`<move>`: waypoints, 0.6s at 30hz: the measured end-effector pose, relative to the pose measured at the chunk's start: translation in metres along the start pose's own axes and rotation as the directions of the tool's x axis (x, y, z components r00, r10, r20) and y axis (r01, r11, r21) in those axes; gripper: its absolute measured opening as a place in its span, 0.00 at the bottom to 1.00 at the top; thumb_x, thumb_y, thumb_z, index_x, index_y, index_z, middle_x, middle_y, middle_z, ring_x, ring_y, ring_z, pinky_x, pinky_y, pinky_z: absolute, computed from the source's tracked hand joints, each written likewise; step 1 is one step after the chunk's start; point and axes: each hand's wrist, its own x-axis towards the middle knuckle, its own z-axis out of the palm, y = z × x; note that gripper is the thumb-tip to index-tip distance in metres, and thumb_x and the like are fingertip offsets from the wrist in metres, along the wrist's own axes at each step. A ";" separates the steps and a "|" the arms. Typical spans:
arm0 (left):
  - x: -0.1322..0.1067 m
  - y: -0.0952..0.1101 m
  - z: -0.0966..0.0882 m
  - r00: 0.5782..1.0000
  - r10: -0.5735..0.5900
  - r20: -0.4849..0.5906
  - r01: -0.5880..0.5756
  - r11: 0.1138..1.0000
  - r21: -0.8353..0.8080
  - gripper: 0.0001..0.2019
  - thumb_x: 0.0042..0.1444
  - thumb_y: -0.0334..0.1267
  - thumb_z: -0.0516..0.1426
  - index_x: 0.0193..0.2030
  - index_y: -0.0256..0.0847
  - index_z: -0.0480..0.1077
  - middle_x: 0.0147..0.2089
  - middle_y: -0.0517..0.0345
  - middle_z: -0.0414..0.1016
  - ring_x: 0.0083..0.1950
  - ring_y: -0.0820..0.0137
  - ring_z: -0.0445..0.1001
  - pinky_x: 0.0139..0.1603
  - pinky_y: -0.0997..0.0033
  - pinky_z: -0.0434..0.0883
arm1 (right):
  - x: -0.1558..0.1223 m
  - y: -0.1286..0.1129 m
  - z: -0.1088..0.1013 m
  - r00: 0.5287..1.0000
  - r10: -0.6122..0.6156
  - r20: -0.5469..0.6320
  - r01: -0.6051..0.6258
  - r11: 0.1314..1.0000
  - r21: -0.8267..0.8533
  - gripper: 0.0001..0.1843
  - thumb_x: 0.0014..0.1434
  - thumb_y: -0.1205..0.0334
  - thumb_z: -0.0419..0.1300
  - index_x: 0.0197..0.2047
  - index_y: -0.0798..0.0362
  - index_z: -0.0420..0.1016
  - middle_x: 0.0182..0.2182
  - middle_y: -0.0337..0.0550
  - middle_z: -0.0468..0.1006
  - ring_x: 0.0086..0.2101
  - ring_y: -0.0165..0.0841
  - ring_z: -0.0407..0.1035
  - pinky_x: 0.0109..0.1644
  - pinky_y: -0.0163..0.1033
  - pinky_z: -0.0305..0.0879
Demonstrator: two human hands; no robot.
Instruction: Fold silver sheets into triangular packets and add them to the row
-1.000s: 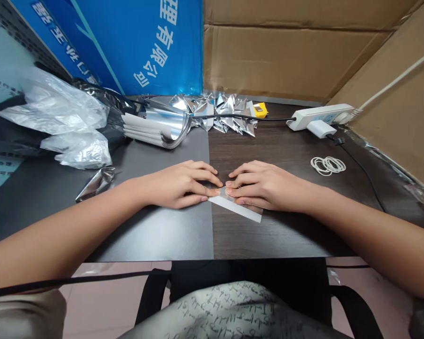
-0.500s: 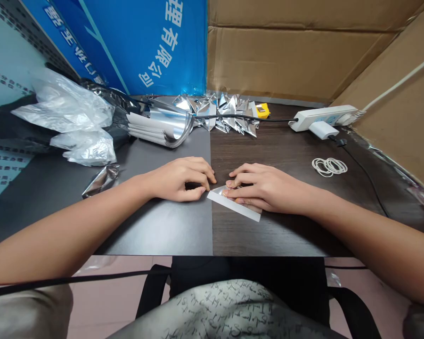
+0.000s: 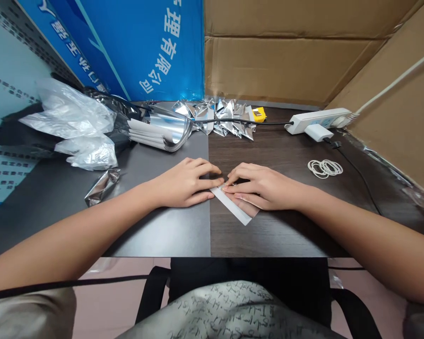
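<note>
**A:** What's diff vs. 0.5 s ago?

**B:** L hand (image 3: pixel 185 183) is reaching fwd, fingers stretching out rather than curling back; its tips are nearly meeting R hand (image 3: pixel 265 187) tips. Film piece (image 3: pixel 232 205) is sitting at a steeper angle, its white edge band swung clockwise.

**A:** Where's the piece rel. to fingers?

**B:** Lying flat, mostly on dark wood desktop (image 3: pixel 279 235), its upper-L corner reaching about to the seam w/ grey mat (image 3: pixel 162 226). R fingers are lying across its upper part. White band is running from under the fingertips twd 5 o'clock.

**A:** Finger state?

**B:** R hand is half curled, fingers close together, pressing the piece to the desk, no lift showing. L hand is also half curled, tips at the piece's corner; can't tell if touching or gripping.

**A:** Edges, room?

**B:** Near desk edge is sitting at 6, well below the band. Rubber bands (image 3: pixel 325 168) are lying at 3, well apart. Crumpled foil (image 3: pixel 102 187) is lying at 9. Curved foil stack (image 3: pixel 162 134) is at 11, folded foil pile (image 3: pixel 215 117) at 12, power strip (image 3: pixel 318 121) at 2, all well past the fingertips.
</note>
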 end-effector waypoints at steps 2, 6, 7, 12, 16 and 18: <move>0.002 0.005 0.000 0.998 0.035 -0.044 -0.036 0.999 -0.018 0.19 0.72 0.47 0.53 0.62 0.41 0.73 0.61 0.43 0.74 0.60 0.57 0.71 0.58 0.55 0.67 | 0.001 -0.001 0.002 0.999 0.032 -0.017 -0.033 0.997 -0.066 0.16 0.73 0.58 0.54 0.51 0.52 0.82 0.43 0.48 0.78 0.47 0.34 0.68 0.51 0.41 0.66; 0.007 0.022 0.000 0.981 0.187 -0.057 -0.190 0.980 -0.055 0.21 0.72 0.51 0.53 0.62 0.40 0.72 0.56 0.45 0.77 0.59 0.58 0.72 0.62 0.52 0.64 | 0.003 -0.008 0.006 0.992 0.115 -0.045 -0.123 0.966 -0.229 0.18 0.73 0.56 0.54 0.41 0.51 0.84 0.35 0.45 0.75 0.39 0.32 0.64 0.44 0.39 0.57; 0.008 0.026 -0.001 0.977 0.212 -0.031 -0.213 0.975 -0.057 0.22 0.71 0.52 0.53 0.62 0.40 0.72 0.56 0.46 0.78 0.59 0.57 0.72 0.60 0.54 0.65 | 0.004 -0.010 0.006 0.990 0.126 -0.057 -0.137 0.953 -0.269 0.18 0.73 0.56 0.54 0.40 0.52 0.84 0.33 0.45 0.75 0.37 0.32 0.62 0.43 0.39 0.55; 0.010 0.047 -0.004 0.980 0.196 0.020 -0.194 0.980 -0.051 0.23 0.69 0.54 0.55 0.57 0.37 0.75 0.55 0.47 0.79 0.63 0.52 0.70 0.61 0.53 0.64 | 0.001 -0.011 -0.004 0.981 0.189 -0.052 -0.195 0.919 -0.343 0.19 0.72 0.56 0.56 0.35 0.53 0.83 0.29 0.44 0.74 0.37 0.33 0.61 0.42 0.40 0.51; 0.009 0.064 -0.007 0.966 0.258 0.023 -0.254 0.961 -0.106 0.25 0.66 0.59 0.58 0.49 0.35 0.77 0.54 0.45 0.79 0.59 0.56 0.73 0.58 0.57 0.68 | -0.002 -0.007 -0.015 0.996 0.041 0.083 -0.038 0.998 -0.043 0.18 0.72 0.53 0.57 0.37 0.52 0.84 0.34 0.45 0.77 0.45 0.34 0.65 0.47 0.39 0.58; 0.008 0.074 -0.008 0.953 0.300 0.042 -0.297 0.952 -0.077 0.26 0.65 0.61 0.57 0.46 0.36 0.77 0.52 0.45 0.79 0.55 0.58 0.75 0.53 0.60 0.71 | -0.003 -0.007 -0.017 0.992 -0.033 0.123 0.021 0.995 0.102 0.18 0.71 0.52 0.57 0.38 0.51 0.84 0.35 0.44 0.78 0.46 0.34 0.66 0.48 0.39 0.59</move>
